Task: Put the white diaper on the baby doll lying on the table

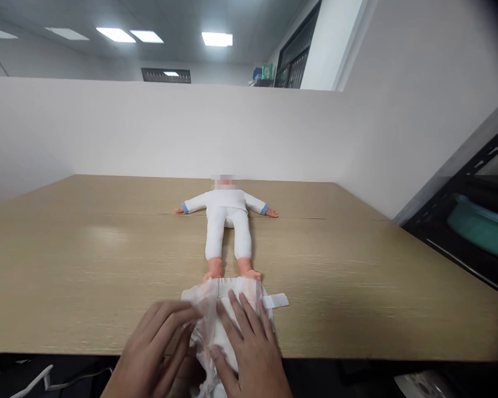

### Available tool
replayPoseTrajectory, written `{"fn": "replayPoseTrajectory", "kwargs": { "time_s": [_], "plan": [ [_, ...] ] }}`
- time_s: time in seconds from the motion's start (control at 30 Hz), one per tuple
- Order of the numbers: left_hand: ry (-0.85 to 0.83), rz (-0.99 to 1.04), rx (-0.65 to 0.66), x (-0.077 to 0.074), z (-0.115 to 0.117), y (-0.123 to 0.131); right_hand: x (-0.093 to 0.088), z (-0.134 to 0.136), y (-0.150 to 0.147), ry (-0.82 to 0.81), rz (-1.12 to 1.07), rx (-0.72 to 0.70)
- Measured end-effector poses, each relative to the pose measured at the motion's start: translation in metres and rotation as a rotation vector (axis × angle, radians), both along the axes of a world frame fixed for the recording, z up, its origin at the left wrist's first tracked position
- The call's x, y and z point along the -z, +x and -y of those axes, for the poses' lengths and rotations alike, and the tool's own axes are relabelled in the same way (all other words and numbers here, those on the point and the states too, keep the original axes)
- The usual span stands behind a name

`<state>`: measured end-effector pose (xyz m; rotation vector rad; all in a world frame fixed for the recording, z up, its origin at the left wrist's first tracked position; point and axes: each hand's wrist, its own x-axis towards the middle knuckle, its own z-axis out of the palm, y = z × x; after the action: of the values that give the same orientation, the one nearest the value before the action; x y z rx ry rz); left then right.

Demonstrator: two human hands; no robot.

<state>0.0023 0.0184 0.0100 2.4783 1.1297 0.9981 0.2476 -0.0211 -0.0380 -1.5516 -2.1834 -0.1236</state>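
A white diaper lies unfolded at the front edge of the table, its lower end reaching past that edge. One white fastening tab sticks out to its right. My right hand rests flat on the diaper's inner side with the fingers spread. At the diaper's left side, the curled fingers of my left hand grip its ruffled edge; the fingertips are slightly blurred. Just beyond the diaper a baby doll in a white top and white trousers lies on its back, arms outstretched, bare feet towards me.
The wooden table meets a white partition at the back. On the right stands a dark metal shelf holding a teal bin. A white cable shows below the table's front edge at left.
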Motion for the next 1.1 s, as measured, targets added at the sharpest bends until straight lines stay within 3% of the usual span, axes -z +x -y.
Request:
{"fn": "replayPoseTrajectory", "kwargs": {
  "time_s": [0.17,0.3,0.43,0.6,0.87,1.1],
  "plan": [
    [0.188,-0.449,0.054,-0.032,-0.096,0.028,0.004,-0.001,0.0,0.072,0.035,-0.004],
    [0.294,-0.737,0.146,-0.036,-0.14,0.058,0.011,-0.004,0.002,0.157,0.057,-0.011],
    [0.348,-0.857,0.214,-0.034,-0.158,0.08,0.018,-0.007,0.001,0.213,0.077,-0.002],
    [0.386,-0.9,0.303,-0.029,-0.169,0.088,0.026,-0.01,0.003,0.269,0.097,0.003],
    [0.372,-0.628,0.56,-0.024,-0.19,0.091,0.039,-0.014,0.014,0.144,0.128,-0.045],
    [0.622,-0.535,0.601,-0.021,-0.208,0.11,0.041,-0.008,-0.001,0.107,0.035,0.098]
  ]
}}
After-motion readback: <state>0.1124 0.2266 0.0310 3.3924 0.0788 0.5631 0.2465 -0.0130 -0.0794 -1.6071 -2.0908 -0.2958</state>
